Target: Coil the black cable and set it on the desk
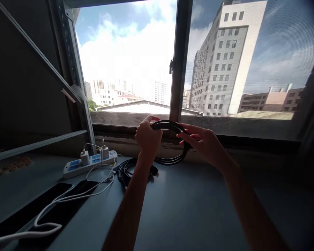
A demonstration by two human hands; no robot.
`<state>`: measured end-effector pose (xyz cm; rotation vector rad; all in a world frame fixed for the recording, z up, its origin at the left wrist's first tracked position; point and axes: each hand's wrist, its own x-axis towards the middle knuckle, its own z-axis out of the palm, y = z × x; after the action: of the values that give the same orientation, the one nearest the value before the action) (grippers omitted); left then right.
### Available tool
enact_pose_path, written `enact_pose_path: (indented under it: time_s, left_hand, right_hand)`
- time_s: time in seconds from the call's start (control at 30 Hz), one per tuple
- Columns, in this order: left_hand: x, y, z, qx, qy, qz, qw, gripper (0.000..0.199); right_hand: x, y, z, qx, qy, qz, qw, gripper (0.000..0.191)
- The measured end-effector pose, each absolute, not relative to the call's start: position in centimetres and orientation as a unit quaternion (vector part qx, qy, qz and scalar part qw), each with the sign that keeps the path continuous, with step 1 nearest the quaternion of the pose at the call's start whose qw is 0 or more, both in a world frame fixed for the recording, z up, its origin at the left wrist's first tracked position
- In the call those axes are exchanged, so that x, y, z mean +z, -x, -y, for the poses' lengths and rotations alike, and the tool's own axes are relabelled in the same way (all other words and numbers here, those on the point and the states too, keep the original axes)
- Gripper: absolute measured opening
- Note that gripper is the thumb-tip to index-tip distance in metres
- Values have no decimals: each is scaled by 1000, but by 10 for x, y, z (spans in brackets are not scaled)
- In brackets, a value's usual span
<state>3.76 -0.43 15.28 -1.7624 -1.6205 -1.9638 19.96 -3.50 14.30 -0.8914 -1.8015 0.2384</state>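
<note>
A coiled black cable (pixel 170 161) is held up above the table, in front of the window frame. My left hand (pixel 148 135) is closed round the upper left of the coil. At the coil's right side, my right hand (pixel 199 139) has its thumb and fingers on the cable, pinching it. Below and to the left, a second black cable coil (pixel 124 174) lies on the table, partly hidden behind my left forearm, with a dark connector (pixel 154 170) at its right.
A white power strip (pixel 91 163) with plugged-in chargers sits at the back left of the table (pixel 188 209). White cables (pixel 75 198) run over two dark flat devices (pixel 65 205) at the left. Behind stands a window (pixel 174 69), with a metal rack (pixel 80 76) on its left.
</note>
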Motion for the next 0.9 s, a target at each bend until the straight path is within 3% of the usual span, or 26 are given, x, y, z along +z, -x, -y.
enact_pose_path:
  time_s: [0.3, 0.6, 0.77, 0.9]
  left_hand:
    - [144, -54, 2, -596, 614, 516, 25, 14]
    - [155, -55, 24, -491, 704, 487, 163, 13]
    - [157, -59, 39, -491, 711, 459, 206, 7]
    - [161, -59, 47, -504, 699, 460, 216, 10]
  right_hand:
    - [137, -205, 27, -83, 415, 715, 557, 28]
    - [146, -200, 41, -12, 383, 728, 568, 26]
    - [150, -200, 51, -53, 349, 719, 598, 31]
    - [153, -198, 62, -84, 339, 713, 608, 21]
